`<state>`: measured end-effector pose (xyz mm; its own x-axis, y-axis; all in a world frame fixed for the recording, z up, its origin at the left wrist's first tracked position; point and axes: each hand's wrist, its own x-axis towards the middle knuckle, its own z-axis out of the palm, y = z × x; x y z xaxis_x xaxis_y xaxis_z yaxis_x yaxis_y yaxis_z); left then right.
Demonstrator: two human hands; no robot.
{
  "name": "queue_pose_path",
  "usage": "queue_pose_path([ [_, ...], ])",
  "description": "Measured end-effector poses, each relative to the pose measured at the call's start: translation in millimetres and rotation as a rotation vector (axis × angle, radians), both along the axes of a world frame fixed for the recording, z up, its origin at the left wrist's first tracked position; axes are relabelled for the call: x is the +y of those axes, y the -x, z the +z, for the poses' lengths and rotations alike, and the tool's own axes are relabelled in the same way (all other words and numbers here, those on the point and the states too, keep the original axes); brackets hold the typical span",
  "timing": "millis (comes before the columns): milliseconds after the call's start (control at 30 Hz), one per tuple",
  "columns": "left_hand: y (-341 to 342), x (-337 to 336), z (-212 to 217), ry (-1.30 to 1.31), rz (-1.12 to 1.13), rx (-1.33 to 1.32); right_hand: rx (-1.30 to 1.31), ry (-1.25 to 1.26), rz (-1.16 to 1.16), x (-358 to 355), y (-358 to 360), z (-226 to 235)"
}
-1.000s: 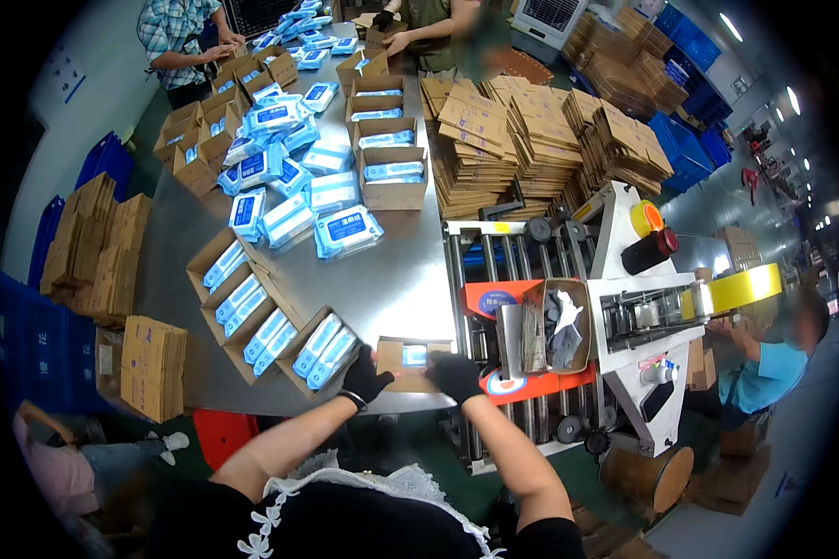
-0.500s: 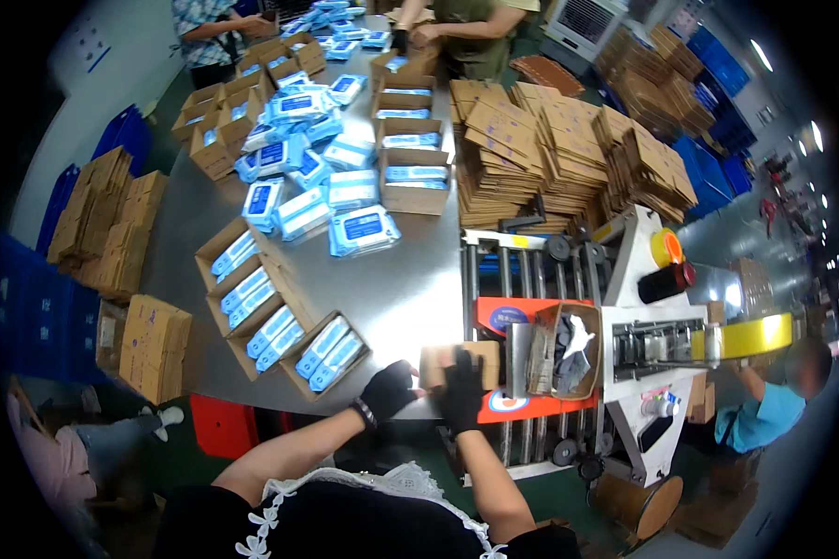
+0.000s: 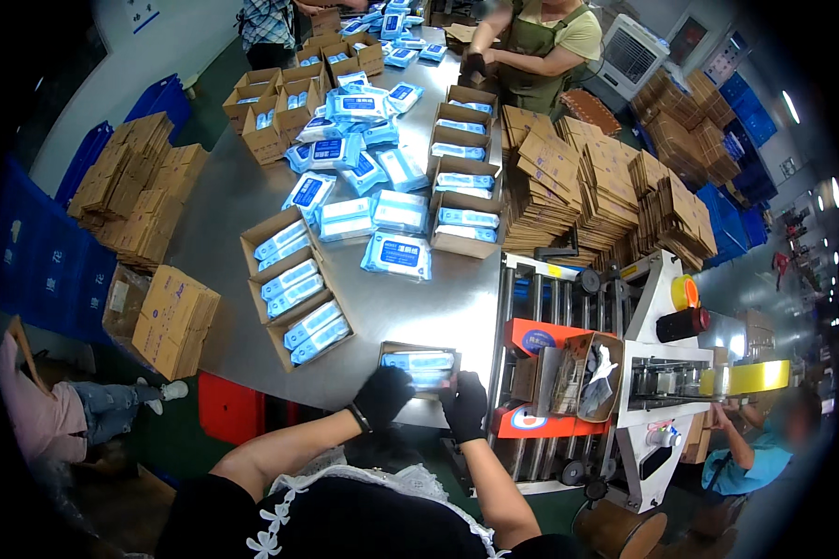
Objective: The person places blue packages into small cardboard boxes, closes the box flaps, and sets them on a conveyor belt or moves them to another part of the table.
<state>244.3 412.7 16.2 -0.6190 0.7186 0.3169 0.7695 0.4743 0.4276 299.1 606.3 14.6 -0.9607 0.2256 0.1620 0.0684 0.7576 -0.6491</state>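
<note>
While both gloved hands (image 3: 382, 396) (image 3: 466, 407) grip it, the small carton (image 3: 419, 359) seemingly holds blue wipe packs (image 3: 418, 361).

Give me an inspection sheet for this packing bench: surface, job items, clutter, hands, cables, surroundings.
Surface: grey metal table, crowded with boxes.
Job's things: open cardboard box holding blue wipe packs, at the near edge.
Clutter: loose wipe packs, filled boxes, flat carton stacks.
Hands: left hand and right hand, black-gloved, both on the box.
Cables: nothing seen.
Surroundings: roller conveyor with taping machine at right; other people at the far end and lower right.
</note>
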Motion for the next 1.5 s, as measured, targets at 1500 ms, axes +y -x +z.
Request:
queue_pose_path([
  [1500, -18.0, -244.7, -21.2, 0.183, 0.637, -0.026, -0.101, 0.02, 0.87, -143.8, 97.3, 8.2],
])
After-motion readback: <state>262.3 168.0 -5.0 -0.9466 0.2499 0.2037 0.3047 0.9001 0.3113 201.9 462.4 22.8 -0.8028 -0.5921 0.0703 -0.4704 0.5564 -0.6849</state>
